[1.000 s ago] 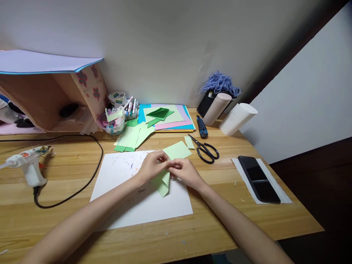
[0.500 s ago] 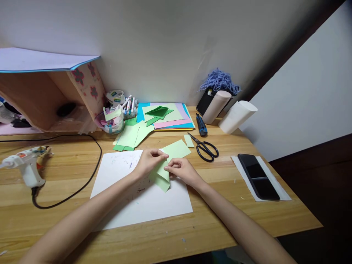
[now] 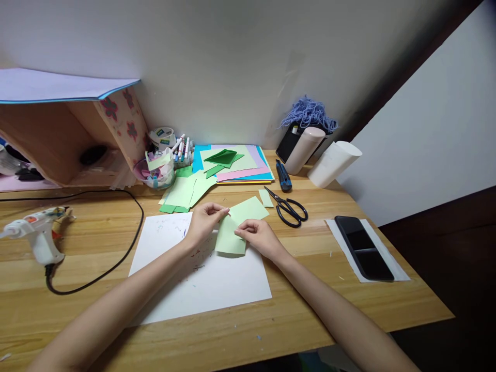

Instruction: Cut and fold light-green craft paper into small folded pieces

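A light green paper piece [image 3: 230, 243] is held up between both hands, over a white sheet [image 3: 217, 289] with small coloured marks. My left hand [image 3: 205, 221] pinches its upper left edge between thumb and fingers. On its right side, my right hand [image 3: 259, 235] is closed on the paper in a pinch. Just behind lies another light green paper [image 3: 251, 208] on the table, partly covered by the held piece. A small green strip [image 3: 265, 198] rests beside black-handled scissors [image 3: 290, 208] to the right.
At left are a hot glue gun [image 3: 41, 232] with a looping cord and an open box [image 3: 77, 134]. Green scraps [image 3: 186, 191], a tub [image 3: 155, 173] of scraps and stacked coloured paper [image 3: 244, 178] stand behind. A utility knife [image 3: 284, 176] and a phone [image 3: 364, 248] lie right.
The held paper has turned and now faces me flatter, its lower edge nearly level instead of pointed. My left hand shifted slightly left and up; the right hand rose a little.
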`<state>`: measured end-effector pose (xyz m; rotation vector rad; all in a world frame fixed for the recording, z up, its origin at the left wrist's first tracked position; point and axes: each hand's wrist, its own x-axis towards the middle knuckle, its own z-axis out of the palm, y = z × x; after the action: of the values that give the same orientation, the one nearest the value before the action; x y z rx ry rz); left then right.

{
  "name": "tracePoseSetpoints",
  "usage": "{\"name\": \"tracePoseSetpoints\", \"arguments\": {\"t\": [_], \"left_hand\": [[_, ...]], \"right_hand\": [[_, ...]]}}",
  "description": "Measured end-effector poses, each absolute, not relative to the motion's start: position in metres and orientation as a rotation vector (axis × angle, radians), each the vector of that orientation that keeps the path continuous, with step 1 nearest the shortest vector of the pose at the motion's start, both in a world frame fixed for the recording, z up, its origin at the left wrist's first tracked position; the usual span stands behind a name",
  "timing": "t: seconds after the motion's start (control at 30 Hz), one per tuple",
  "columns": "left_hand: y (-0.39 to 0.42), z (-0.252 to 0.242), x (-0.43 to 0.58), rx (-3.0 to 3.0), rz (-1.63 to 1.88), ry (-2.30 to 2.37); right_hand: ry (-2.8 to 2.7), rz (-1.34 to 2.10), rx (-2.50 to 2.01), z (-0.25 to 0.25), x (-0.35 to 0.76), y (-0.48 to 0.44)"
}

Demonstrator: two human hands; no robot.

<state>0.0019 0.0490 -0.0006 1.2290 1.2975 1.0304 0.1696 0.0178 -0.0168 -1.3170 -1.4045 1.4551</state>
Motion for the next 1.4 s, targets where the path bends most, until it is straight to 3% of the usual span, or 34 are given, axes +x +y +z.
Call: {"name": "tracePoseSetpoints", "arguments": {"t": [0.13,0.43,0.8,1.2,1.4], "left_hand": [[0.053,0.003,-0.004,1.308,1.014,1.303],[0.039,0.026,-0.006,2.054,0.408,1.292],[0.052,0.024,-0.014,2.028,0.445,1.257],[0.064,0.035,-0.035,2.038,0.406,1.419],[0.049,0.025,-0.014,2.08,0.378,1.147]], "right_hand": [[-1.46,1.326,-1.346,-0.016,0.177,0.023],[-1.795,1.19,-1.272,-0.008,0.172,0.012],[-1.476,1.178,-1.335,-0.01,0.178,0.024],[-1.595,0.991,-1.356,-0.004,0.201,0.034],[-1.652,1.099,-1.232,0.0,0.189,0.025]]}}
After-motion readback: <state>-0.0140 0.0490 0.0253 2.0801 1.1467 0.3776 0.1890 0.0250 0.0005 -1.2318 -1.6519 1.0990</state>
